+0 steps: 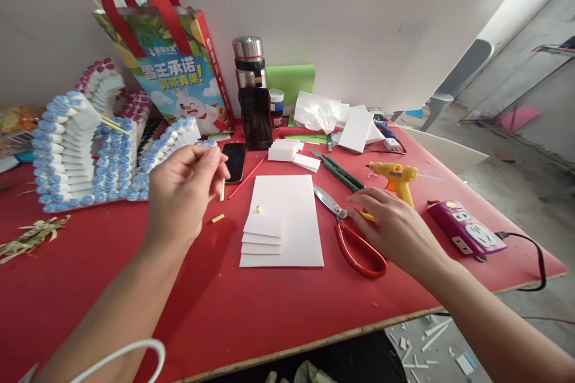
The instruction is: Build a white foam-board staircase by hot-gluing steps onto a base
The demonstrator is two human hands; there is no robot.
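My left hand (188,191) is raised above the table left of the white card, thumb and fingers pinched together; what they hold, if anything, is too small to make out. A pale yellow strip (222,190) shows just below its fingers; whether they touch it is unclear. On the right, my right hand (386,221) rests low with curled fingers around a thin yellow stick (368,216), mostly hidden. Beside it lie red-handled scissors (359,254). A white card (299,221) lies between my hands, bearing several small white pieces (263,226) and a tiny yellow ring (258,209).
Behind are a green cutter (341,172), a yellow glue gun (395,175), phones (256,116), a steel flask (248,60) and a printed bag (175,72). A folded-paper model (67,155) stands left; a purple power socket (467,230) sits near the right edge.
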